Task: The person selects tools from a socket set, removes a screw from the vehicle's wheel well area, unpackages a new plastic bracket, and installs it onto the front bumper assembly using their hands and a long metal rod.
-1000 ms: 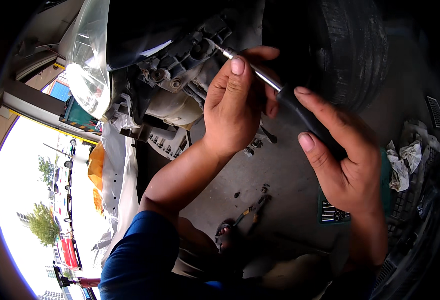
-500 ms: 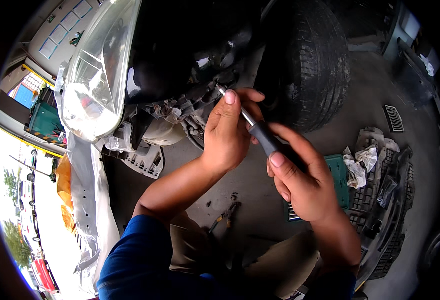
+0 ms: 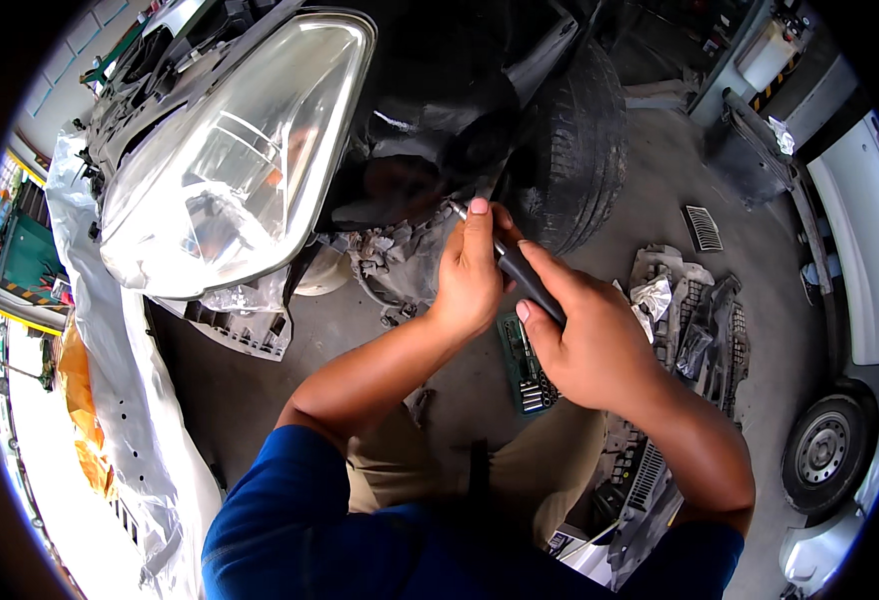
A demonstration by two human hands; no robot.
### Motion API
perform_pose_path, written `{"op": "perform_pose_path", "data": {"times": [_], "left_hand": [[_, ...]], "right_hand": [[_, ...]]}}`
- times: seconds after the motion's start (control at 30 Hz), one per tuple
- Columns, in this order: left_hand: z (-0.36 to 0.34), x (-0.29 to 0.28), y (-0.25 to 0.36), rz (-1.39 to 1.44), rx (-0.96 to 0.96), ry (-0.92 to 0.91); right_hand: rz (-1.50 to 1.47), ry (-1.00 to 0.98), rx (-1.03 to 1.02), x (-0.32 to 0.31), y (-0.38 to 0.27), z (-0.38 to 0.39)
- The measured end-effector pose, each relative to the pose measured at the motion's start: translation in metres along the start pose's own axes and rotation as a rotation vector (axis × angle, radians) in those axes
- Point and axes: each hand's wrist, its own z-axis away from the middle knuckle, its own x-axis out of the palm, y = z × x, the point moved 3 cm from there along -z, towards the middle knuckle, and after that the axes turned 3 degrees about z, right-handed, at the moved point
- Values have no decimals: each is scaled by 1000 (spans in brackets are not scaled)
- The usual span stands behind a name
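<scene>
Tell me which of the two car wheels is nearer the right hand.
The black rubber tyre with visible tread, just beyond the bare right hand; the grey metal-rimmed wheel stands at the picture's far right, farther away.

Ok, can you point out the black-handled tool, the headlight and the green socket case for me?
Black-handled tool [image 3: 532,282]: head view, on the handle.
Headlight [image 3: 245,160]: head view, middle of the clear lens.
Green socket case [image 3: 513,362]: head view, left part of the case.
</scene>
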Motion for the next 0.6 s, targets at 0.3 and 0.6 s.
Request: {"op": "perform_pose_path", "data": {"times": [0.3, 0.6], "left_hand": [[1, 4, 3, 50, -78, 94], [3, 4, 4, 28, -106, 191]], "right_hand": [[219, -14, -148, 9, 2, -7], [-1027, -100, 397, 27, 26, 13]]}}
